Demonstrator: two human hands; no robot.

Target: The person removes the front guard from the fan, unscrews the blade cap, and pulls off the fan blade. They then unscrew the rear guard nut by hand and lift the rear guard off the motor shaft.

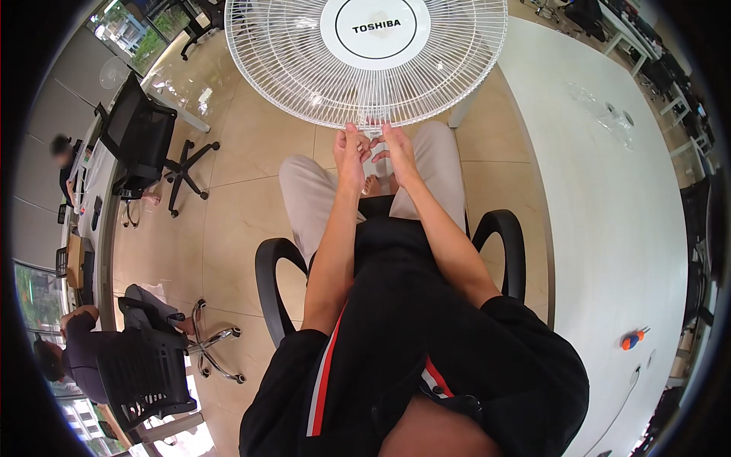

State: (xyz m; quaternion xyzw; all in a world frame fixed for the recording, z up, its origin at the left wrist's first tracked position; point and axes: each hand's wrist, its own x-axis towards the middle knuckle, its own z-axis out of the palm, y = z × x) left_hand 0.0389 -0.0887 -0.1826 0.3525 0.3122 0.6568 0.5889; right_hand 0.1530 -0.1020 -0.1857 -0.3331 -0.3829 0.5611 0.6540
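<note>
A white fan with a round wire grille (297, 84) and a TOSHIBA centre badge (376, 29) stands in front of my knees. At the grille's bottom rim, my left hand (351, 156) has its thumb up against the edge and its fingers curled. Just right of it, my right hand (396, 154) touches the same rim with its thumb, fingers bent toward the left hand. Between the hands is a small clip-like part (375, 134) at the rim. Whether either hand grips it is too small to tell.
A white table (609, 206) runs along my right, with clear plastic (601, 114), an orange and blue object (632, 340) and a cable (618, 415). Black armrests flank me. At left are an office chair (137, 133) and a seated person (87, 358).
</note>
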